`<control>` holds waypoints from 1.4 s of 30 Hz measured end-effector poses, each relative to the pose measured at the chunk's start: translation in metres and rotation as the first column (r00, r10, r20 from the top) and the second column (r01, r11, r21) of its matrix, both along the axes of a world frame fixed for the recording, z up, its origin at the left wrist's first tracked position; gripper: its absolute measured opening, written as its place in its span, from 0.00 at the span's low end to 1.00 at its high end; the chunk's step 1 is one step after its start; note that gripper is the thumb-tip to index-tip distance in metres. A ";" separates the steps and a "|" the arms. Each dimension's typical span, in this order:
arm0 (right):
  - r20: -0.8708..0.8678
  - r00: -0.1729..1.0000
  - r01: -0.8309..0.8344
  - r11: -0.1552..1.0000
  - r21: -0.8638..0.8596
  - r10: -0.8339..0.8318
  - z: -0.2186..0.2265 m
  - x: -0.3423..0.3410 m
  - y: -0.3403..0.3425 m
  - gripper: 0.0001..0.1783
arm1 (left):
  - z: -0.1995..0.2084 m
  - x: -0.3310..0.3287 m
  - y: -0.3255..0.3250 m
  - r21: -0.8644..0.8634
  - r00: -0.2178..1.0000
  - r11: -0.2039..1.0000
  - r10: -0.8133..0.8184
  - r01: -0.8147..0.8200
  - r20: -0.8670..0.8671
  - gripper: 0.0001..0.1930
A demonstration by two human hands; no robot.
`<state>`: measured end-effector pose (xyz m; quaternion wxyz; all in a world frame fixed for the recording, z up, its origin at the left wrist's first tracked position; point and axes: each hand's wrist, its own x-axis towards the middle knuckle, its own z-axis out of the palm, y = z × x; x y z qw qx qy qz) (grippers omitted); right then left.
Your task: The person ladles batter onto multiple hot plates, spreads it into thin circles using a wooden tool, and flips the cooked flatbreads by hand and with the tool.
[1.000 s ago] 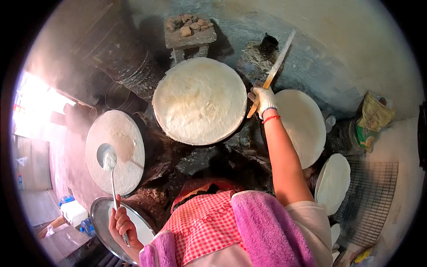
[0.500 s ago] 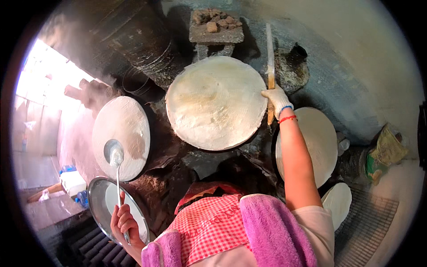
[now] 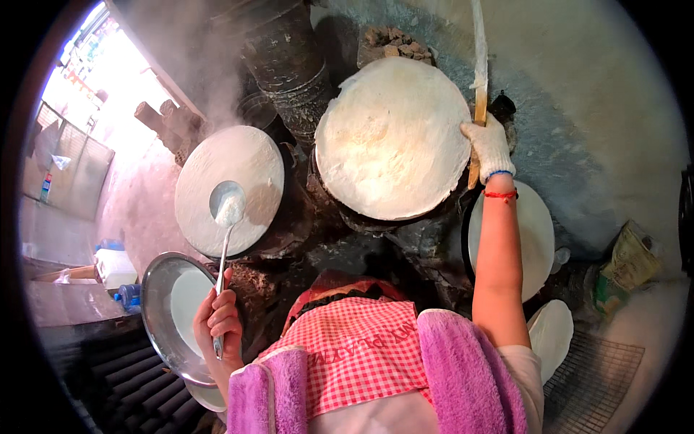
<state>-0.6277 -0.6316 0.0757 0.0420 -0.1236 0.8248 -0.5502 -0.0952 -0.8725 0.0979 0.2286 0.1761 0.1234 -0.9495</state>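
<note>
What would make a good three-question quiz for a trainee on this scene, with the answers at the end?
1. Which hand wears the white glove?
2. True or false: the left hand holds the metal ladle by its scoop end.
3. Fill the blank: the wrist of the arm that holds the long flat stick bears a ____ bracelet.

Key:
1. The right hand.
2. False; it holds it by the handle.
3. Red.
</note>
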 end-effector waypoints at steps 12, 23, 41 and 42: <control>-0.081 0.966 0.245 0.969 0.007 -0.244 0.071 0.161 0.039 0.21 | -0.026 0.069 -0.055 -0.221 0.916 0.891 -0.369 0.397 0.155 0.22; 0.088 0.579 0.813 0.566 -0.139 -0.810 0.180 0.559 0.354 0.23 | -0.020 0.035 -0.031 -0.124 0.532 0.521 -0.843 0.844 0.077 0.22; -0.744 0.199 0.654 -0.480 0.585 -0.637 0.324 0.955 0.659 0.19 | 0.132 0.050 0.211 0.242 0.028 0.014 -0.998 0.970 -0.055 0.31; -0.804 0.228 0.602 -0.569 0.560 -0.549 0.310 0.903 0.704 0.19 | 0.126 0.039 0.272 0.213 -0.019 -0.040 -0.995 0.976 -0.097 0.31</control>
